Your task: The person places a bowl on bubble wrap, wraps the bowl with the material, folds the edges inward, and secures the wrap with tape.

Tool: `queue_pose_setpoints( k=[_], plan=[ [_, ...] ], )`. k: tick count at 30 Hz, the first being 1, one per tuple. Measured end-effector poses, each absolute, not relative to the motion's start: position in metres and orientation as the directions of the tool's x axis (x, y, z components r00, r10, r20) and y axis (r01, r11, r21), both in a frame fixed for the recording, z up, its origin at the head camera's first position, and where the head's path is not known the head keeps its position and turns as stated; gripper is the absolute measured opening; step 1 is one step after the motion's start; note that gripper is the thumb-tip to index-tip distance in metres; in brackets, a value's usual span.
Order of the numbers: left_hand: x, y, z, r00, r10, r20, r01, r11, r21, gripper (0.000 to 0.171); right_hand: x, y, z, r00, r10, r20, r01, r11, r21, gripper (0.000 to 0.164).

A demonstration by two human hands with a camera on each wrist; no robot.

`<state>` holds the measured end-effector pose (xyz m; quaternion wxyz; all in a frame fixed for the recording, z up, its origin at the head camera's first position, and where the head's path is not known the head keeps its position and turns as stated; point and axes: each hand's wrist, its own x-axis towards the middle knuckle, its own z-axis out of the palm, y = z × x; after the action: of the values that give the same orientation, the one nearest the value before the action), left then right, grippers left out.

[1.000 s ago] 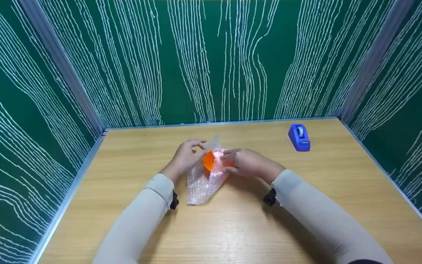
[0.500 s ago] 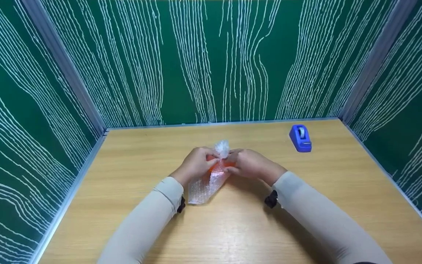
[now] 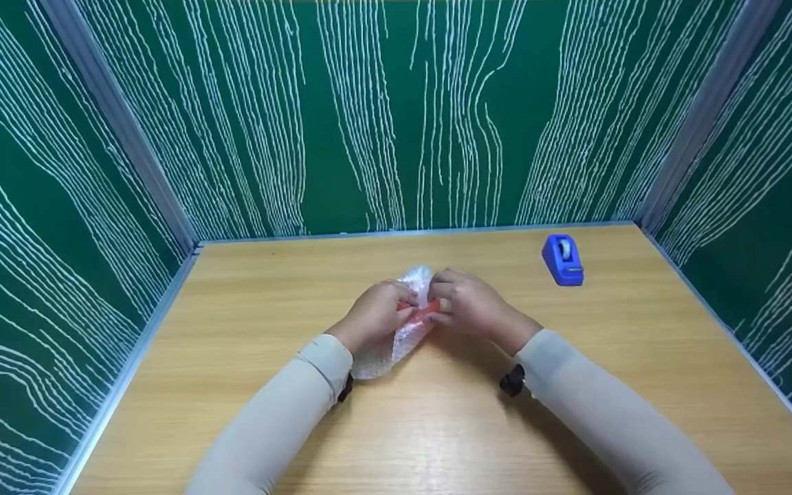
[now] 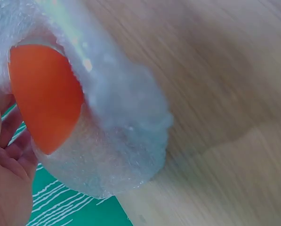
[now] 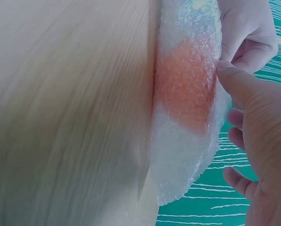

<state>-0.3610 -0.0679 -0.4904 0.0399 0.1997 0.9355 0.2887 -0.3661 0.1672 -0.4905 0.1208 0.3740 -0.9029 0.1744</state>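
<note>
A smooth orange object (image 4: pixel 46 99) with a curved edge lies inside a sheet of bubble wrap (image 4: pixel 131 117), its near end uncovered in the left wrist view. Through the wrap it shows as a pale orange patch (image 5: pixel 187 84) in the right wrist view. My left hand (image 3: pixel 379 309) pinches the wrap from the left. From the other side my right hand (image 3: pixel 468 302) holds the wrap's upper edge, its thumb pressed on it in the right wrist view. The far end of the wrap is folded over towards me between both hands. A loose tail of wrap hangs towards me under the left hand.
A blue tape dispenser (image 3: pixel 563 261) with a roll in it stands at the back right of the wooden table (image 3: pixel 423 426). Green panels (image 3: pixel 341 124) with wavy white lines close off the back and both sides.
The left hand has moved right and closer to the right hand. The far flap of bubble wrap has been folded over, covering the orange opening. The tape dispenser has stayed put.
</note>
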Motion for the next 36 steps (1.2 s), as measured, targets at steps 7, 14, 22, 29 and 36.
queue_pose_setpoints(
  k=[7,14,22,29,36],
  plan=[
    [-0.358,-0.067,-0.49,-0.93,0.367,0.01,0.308,0.766,0.565,0.022,-0.365,0.168,-0.492,-0.647,-0.708,0.285,-0.761,0.622,-0.183,0.038],
    [-0.349,-0.072,-0.48,-0.954,0.294,-0.054,0.175,0.696,0.696,0.029,-0.363,0.169,-0.495,-0.675,-0.72,0.159,-0.737,0.65,-0.187,0.034],
    [-0.343,-0.105,-0.475,-0.912,0.393,0.122,0.391,0.738,0.55,0.02,-0.363,0.165,-0.489,-0.687,-0.715,0.13,-0.725,0.661,-0.194,0.036],
    [-0.326,-0.142,-0.481,-0.864,0.504,-0.003,0.436,0.749,0.499,0.02,-0.362,0.165,-0.491,-0.699,-0.707,0.106,-0.71,0.669,-0.221,0.039],
    [-0.312,-0.165,-0.48,-0.82,0.552,-0.151,0.451,0.786,0.422,0.035,-0.361,0.166,-0.491,-0.723,-0.686,0.083,-0.683,0.692,-0.236,0.042]
  ],
)
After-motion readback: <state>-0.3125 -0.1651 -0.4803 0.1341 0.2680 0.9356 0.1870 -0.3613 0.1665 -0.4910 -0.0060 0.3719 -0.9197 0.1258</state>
